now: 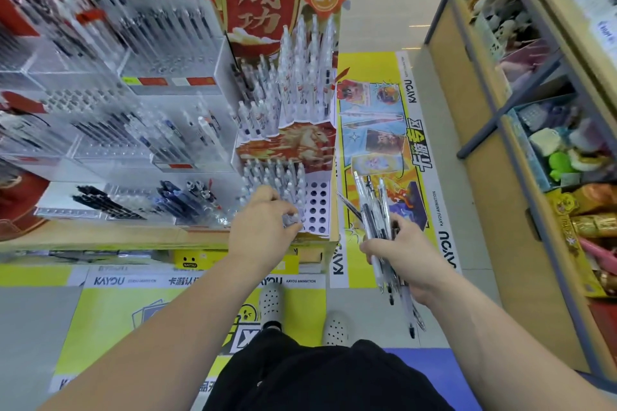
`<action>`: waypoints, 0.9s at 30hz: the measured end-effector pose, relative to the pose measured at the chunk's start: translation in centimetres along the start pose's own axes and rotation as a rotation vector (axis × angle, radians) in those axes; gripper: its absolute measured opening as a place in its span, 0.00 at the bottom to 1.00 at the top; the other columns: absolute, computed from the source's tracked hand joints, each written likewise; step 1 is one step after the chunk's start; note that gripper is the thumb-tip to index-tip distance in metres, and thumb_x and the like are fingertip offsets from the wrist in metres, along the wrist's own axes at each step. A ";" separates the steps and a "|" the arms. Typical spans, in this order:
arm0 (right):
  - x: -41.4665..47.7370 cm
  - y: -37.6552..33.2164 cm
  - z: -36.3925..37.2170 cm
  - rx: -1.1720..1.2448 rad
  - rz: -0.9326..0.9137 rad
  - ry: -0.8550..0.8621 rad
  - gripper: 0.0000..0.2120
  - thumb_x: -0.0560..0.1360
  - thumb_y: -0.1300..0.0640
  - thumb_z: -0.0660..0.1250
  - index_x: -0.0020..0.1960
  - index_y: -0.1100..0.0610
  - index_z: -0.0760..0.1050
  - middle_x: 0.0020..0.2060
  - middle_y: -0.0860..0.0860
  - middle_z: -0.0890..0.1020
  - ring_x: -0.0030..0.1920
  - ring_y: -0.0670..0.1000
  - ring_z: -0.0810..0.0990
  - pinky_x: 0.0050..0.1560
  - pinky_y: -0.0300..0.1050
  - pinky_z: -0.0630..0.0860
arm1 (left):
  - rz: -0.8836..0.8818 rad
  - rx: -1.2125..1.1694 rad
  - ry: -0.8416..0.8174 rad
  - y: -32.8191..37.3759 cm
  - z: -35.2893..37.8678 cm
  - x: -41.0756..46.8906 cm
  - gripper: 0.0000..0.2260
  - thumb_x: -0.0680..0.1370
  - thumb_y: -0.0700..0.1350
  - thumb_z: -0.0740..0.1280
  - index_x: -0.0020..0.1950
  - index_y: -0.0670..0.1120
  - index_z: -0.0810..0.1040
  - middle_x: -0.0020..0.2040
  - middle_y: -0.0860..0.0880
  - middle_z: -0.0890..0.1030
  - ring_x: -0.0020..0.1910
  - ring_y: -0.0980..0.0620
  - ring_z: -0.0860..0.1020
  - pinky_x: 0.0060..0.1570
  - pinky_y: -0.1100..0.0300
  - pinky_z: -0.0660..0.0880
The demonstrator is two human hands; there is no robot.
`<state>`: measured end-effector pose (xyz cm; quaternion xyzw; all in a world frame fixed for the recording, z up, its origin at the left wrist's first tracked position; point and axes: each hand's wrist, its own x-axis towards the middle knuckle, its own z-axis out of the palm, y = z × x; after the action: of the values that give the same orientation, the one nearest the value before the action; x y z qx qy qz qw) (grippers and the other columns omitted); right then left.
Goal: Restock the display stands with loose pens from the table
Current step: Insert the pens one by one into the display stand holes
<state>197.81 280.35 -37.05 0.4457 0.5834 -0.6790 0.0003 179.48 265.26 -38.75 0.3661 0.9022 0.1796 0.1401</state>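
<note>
Pinching 1 blurred pen (294, 219): left hand (263, 222); right hand (405, 255) grips bundle (373, 207).

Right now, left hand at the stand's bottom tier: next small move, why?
Likely seat the pen the left hand pinches into its hole, then release. It stands at the edge of the filled rows, empty holes lie beside it, and the right hand grips a bundle of pens.

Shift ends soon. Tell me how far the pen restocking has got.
Done: upper tiers of the horse-print display stand look full. In hand: the left hand pinches a pen at the bottom tier; the right hand grips a bundle of pens. Left: the tier's empty holes at its right, plus that bundle.
</note>
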 end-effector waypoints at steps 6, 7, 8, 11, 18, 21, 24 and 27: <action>0.4 -0.1 0.0 0.029 0.003 -0.021 0.15 0.73 0.66 0.74 0.56 0.54 0.76 0.38 0.53 0.81 0.35 0.49 0.77 0.38 0.42 0.73 | 0.062 0.109 -0.006 0.0 0.1 0.0 0.16 0.76 0.55 0.74 0.61 0.49 0.83 0.55 0.51 0.73 0.43 0.46 0.79 0.39 0.58 0.69; 0.5 -0.1 0.0 0.038 0.012 -0.029 0.16 0.73 0.65 0.74 0.57 0.55 0.76 0.38 0.53 0.80 0.35 0.49 0.77 0.38 0.43 0.72 | 0.074 0.085 0.002 -0.1 0.2 0.0 0.17 0.76 0.55 0.74 0.61 0.49 0.83 0.55 0.50 0.74 0.42 0.46 0.80 0.39 0.57 0.71; 0.5 -0.1 -0.1 0.052 0.024 -0.032 0.17 0.72 0.65 0.75 0.58 0.55 0.75 0.38 0.53 0.81 0.34 0.48 0.77 0.39 0.43 0.72 | 0.084 0.058 0.010 -0.2 0.2 -0.1 0.17 0.76 0.54 0.74 0.61 0.48 0.83 0.55 0.50 0.75 0.42 0.46 0.80 0.40 0.56 0.73; 0.4 -0.4 -0.1 0.137 0.040 -0.047 0.25 0.66 0.61 0.77 0.61 0.58 0.75 0.38 0.53 0.82 0.37 0.50 0.78 0.44 0.47 0.73 | 0.114 0.003 0.080 -0.4 0.2 -0.4 0.13 0.74 0.51 0.77 0.56 0.47 0.85 0.52 0.50 0.78 0.38 0.47 0.80 0.39 0.55 0.78; -0.7 -3.3 1.3 0.339 -0.055 -0.268 0.20 0.64 0.64 0.73 0.54 0.59 0.74 0.38 0.56 0.78 0.34 0.55 0.74 0.36 0.47 0.73 | -0.166 -0.799 -0.017 4.7 -4.1 -1.0 0.03 0.80 0.50 0.70 0.50 0.53 0.83 0.39 0.56 0.82 0.32 0.58 0.74 0.35 0.65 0.71; -1.3 -4.9 2.8 0.326 -0.087 -0.348 0.22 0.61 0.63 0.75 0.54 0.59 0.74 0.36 0.55 0.79 0.33 0.54 0.75 0.36 0.48 0.73 | -0.244 -1.048 -0.081 6.0 -5.6 -1.5 0.07 0.81 0.44 0.69 0.47 0.41 0.80 0.34 0.46 0.77 0.28 0.53 0.71 0.29 0.60 0.66; -1.7 -6.1 4.3 0.285 -0.110 -0.372 0.21 0.62 0.64 0.74 0.54 0.58 0.75 0.35 0.52 0.82 0.33 0.51 0.78 0.38 0.46 0.74 | -0.260 -1.103 -0.002 5.4 -6.5 -2.1 0.11 0.82 0.41 0.68 0.49 0.32 0.74 0.35 0.44 0.75 0.30 0.49 0.72 0.31 0.57 0.66; -2.1 -7.1 5.9 0.242 -0.129 -0.377 0.21 0.62 0.64 0.74 0.54 0.59 0.77 0.38 0.55 0.84 0.33 0.51 0.80 0.37 0.46 0.75 | -0.259 -1.145 0.080 3.7 -7.7 -2.8 0.07 0.82 0.40 0.68 0.48 0.37 0.79 0.35 0.44 0.78 0.35 0.44 0.75 0.32 0.54 0.70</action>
<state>191.78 276.83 -30.61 0.2695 0.5146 -0.8139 0.0121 180.72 264.01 -29.92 0.1118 0.7034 0.6334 0.3023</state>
